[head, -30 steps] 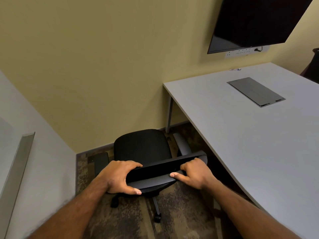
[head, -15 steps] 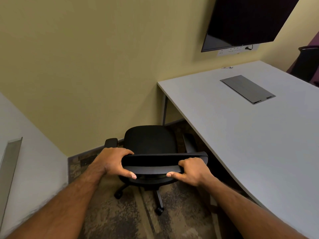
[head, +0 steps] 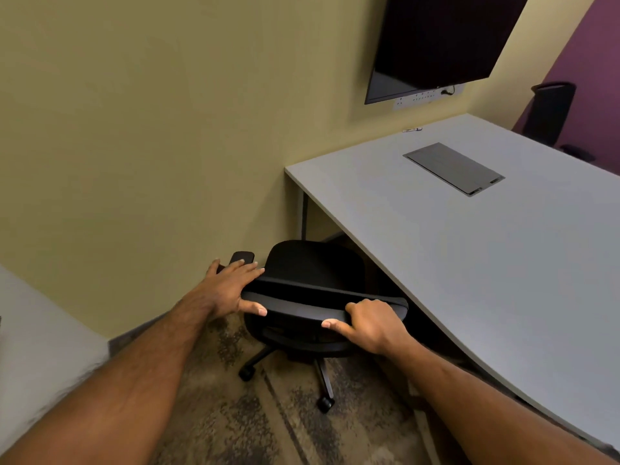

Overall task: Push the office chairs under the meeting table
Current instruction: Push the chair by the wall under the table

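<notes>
A black office chair (head: 313,263) on castors stands on the carpet beside the near-left corner of the grey meeting table (head: 469,250). Its seat faces the yellow wall, and its right side reaches just under the table's edge. My left hand (head: 231,286) lies over the left end of the backrest, fingers stretched across the top and thumb on the near face. My right hand (head: 372,325) grips the right end of the backrest, close to the table edge. One armrest pad (head: 242,257) shows beyond my left fingers.
A second dark chair (head: 550,109) stands at the table's far side by the purple wall. A dark screen (head: 436,41) hangs above the table, which has a grey cable hatch (head: 453,167). A white surface (head: 33,347) lies at my left. The yellow wall is close behind the chair.
The chair has swung and rolled to the right, toward the table edge. My left fingers have straightened over the backrest; my right hand keeps its grip.
</notes>
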`<state>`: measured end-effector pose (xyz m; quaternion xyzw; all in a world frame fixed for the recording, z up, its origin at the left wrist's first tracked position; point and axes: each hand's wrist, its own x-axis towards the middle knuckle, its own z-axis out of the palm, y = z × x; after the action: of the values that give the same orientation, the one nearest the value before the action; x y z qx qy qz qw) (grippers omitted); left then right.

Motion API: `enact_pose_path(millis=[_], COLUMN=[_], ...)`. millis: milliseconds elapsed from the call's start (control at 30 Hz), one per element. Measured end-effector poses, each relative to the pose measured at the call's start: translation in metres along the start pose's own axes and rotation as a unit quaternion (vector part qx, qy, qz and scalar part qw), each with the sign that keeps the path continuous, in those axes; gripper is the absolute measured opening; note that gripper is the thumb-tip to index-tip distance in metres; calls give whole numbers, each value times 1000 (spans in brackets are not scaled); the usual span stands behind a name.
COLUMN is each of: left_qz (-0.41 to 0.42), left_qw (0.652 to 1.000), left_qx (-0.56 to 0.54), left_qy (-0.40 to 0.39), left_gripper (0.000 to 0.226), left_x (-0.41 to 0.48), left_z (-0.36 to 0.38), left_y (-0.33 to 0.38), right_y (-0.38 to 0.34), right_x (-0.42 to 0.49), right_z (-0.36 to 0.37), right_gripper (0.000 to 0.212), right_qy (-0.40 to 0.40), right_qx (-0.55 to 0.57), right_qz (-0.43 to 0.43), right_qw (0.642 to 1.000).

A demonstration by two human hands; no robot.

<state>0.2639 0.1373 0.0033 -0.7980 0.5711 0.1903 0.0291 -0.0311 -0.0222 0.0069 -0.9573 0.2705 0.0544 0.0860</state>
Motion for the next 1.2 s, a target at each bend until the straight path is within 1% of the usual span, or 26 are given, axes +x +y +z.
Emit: enact_pose_path(millis=[100, 167, 200, 233, 300, 333, 367, 400, 467, 500, 567, 633, 700, 900, 1067, 1200], left_qz=[6, -2, -6, -10, -13, -13, -13, -16, -22, -23, -22, -23, -28, -44, -48, -36], left_qw=[1000, 1000, 1000, 999, 999, 999, 998, 998, 998, 997, 997, 997, 998, 995, 994, 993], left_qx=[-5, -16, -25, -32, -44, -48, -50, -54, -61, -65, -63, -55, -54, -83, -98, -104], left_qy=[-6, -3, 2, 8, 18, 21, 23, 23, 26, 31, 42, 42, 35, -14, -29, -45], left_gripper=[137, 136, 135, 135, 133, 133, 133, 133, 130, 128, 124, 122, 121, 129, 138, 142], left_x=[18, 28, 31, 36, 44, 49, 54, 59, 70, 76, 88, 98, 105, 128, 152, 176], left_z=[-6, -8, -9, -10, -12, -14, -17, -19, -23, -24, -26, -28, -32, -52, -63, -74], left_y=[-8, -16, -20, -25, -33, -36, -39, -41, -43, -45, -46, -47, -47, -47, -54, -60], right_y=[2, 5, 7, 11, 13, 13, 14, 14, 14, 15, 17, 17, 19, 27, 28, 28], right_x=[13, 19, 20, 22, 24, 27, 30, 34, 40, 43, 51, 60, 71, 94, 113, 124], right_z=[-3, 0, 4, 10, 19, 20, 19, 17, 14, 14, 11, 9, 8, -1, -12, -10], right_gripper=[70, 68, 66, 63, 59, 59, 60, 60, 61, 65, 81, 97, 103, 108, 97, 100], right_qy=[-2, 0, 14, 55, 158, 184, 184, 170, 111, 88, 65, 47, 26, -18, 7, 6], right_qx=[12, 44, 56, 36, -59, -82, -83, -69, -30, -10, 31, 41, 27, 19, 9, 27], right_qz=[-8, -17, -26, -44, -65, -64, -62, -58, -33, -16, 25, 59, 78, 84, 79, 99], right_qw=[1000, 999, 998, 997, 984, 977, 977, 981, 993, 996, 997, 996, 996, 996, 997, 995])
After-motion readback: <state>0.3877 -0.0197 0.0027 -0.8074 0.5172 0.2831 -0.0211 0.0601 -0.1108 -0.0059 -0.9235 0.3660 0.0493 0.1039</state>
